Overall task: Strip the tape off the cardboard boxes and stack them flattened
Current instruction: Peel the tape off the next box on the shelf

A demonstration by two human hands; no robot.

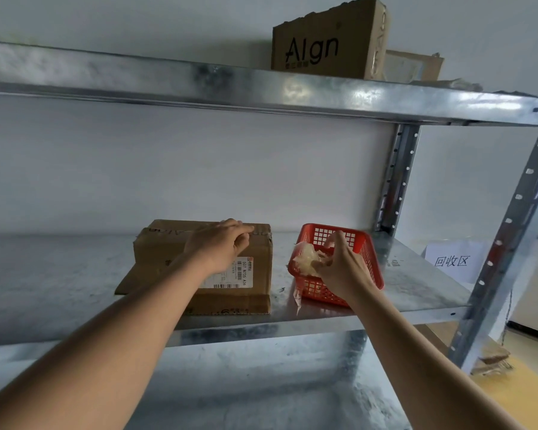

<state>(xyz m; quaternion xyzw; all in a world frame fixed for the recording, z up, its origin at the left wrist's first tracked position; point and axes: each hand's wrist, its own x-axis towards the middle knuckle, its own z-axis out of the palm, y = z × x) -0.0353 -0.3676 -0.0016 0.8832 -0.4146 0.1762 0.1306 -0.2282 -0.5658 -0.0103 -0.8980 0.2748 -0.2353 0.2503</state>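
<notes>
- Left hand [221, 243] rests with curled fingers on the flattened cardboard box [205, 268] lying on the metal shelf [59, 274]
- Right hand [339, 265] pinches a wad of crumpled tape [306, 259] inside the red basket [364, 243] just beside the box

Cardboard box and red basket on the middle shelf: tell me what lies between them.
In the head view, only a bare strip of metal shelf separates the cardboard box from the red basket. A scrap of clear tape hangs at the basket's near corner.
</notes>
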